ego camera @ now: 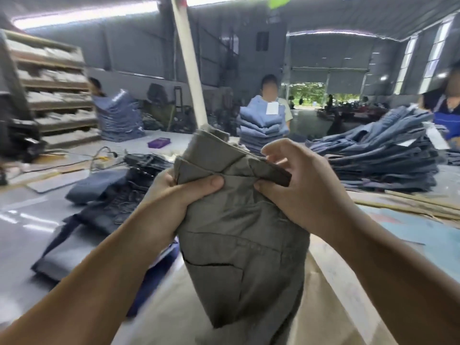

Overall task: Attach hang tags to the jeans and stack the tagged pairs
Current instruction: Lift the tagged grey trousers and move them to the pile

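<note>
Grey-green jeans held up in front of the camera, above the worktop, folded and bunched at the top, lower part hanging down out of frame. Left hand grip clamped on the left side of the fold, thumb across the front of the fabric. Right hand grip clamped on the right side, thumb and fingers pinching a dark strip at the fold's edge; can't tell if that strip is a waistband or a label. Both hands are touching the fabric and sit close together.

Below left of the jeans: dark blue jeans spread loosely on the worktop, blurred. Right, further back: a large sloppy pile of blue jeans with white tags showing on it. Straight ahead behind the held pair: a neat stack of light blue jeans with a white tag on top, a person standing behind it. White pole rises at a slant just behind the held jeans. Purple tray and cables on the worktop at mid-left. Another stack of blue jeans far left, a person beside it. Shelving at the left wall. A third person at the right edge.
</note>
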Demonstrator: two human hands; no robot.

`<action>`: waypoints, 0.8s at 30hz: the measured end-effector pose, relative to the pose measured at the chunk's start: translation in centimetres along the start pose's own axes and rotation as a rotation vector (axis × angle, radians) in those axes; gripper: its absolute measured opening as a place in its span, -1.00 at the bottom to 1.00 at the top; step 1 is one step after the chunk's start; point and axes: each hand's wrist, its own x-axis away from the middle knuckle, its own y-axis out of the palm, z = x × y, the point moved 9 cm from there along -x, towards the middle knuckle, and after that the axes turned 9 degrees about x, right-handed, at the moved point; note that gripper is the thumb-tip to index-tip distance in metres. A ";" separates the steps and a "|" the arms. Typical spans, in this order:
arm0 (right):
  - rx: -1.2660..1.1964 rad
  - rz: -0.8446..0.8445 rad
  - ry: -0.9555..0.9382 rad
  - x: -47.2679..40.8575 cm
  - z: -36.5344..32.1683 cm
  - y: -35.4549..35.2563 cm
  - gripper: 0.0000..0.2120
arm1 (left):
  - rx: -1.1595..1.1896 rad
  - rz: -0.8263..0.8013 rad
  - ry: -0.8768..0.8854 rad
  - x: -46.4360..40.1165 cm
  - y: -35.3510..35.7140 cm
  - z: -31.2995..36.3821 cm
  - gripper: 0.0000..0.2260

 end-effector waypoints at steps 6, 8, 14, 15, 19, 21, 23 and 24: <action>-0.346 -0.389 0.493 -1.1 2.0 9.9 -0.22 | -0.052 0.323 0.120 -0.5 -6.4 3.5 -0.67; -0.737 -0.503 0.530 -0.8 0.3 12.6 -0.07 | -0.119 0.374 0.170 -1.0 -7.8 5.1 -0.62; -1.343 -0.433 0.355 -4.5 -4.5 14.2 -0.34 | -0.274 0.404 0.321 -4.0 -11.2 11.7 -0.35; -1.356 -0.366 0.306 -5.5 -5.0 14.3 -0.40 | -0.296 0.418 0.352 -4.5 -11.9 12.6 -0.33; -1.099 -0.085 0.173 -9.6 -5.6 15.8 -0.42 | -0.420 0.610 0.517 -5.6 -15.2 13.4 -0.61; -0.865 -0.044 0.162 -11.4 -5.6 17.9 -0.29 | -0.578 0.716 0.601 -5.9 -16.4 12.9 -0.66; -0.768 -0.028 0.141 -13.1 -5.8 20.2 -0.24 | -0.658 0.799 0.622 -6.8 -18.3 12.2 -0.75; -0.775 -0.015 0.128 -13.9 -5.8 21.2 -0.24 | -0.680 0.827 0.648 -7.3 -19.2 12.0 -0.76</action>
